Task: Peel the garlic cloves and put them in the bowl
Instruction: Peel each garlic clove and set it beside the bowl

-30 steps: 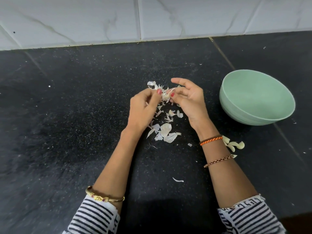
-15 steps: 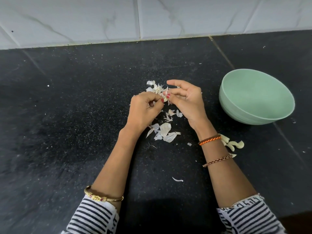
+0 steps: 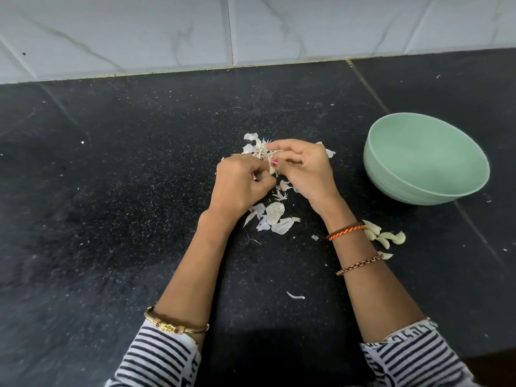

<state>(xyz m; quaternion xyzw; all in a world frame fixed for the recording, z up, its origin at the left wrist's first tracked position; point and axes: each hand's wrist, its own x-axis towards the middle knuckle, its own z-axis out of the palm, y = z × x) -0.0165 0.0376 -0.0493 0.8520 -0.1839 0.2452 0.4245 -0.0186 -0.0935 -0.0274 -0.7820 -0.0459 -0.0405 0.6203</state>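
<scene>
Pale garlic clove [image 3: 271,169] is pinched between left hand [image 3: 240,185] and right hand [image 3: 303,170], fingers curled. Peeled cloves [image 3: 384,236] are left below the green bowl [image 3: 391,188].

You get soft, even light: the white tiles [image 3: 167,32] along the top are bright, the black counter [image 3: 111,191] dim with faint sheen. Wide-angle bending curves the edges; a dark shadow sits bottom centre.

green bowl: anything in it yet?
Empty. The bowl shows only bare green inside; peeled cloves lie on the counter.
</scene>
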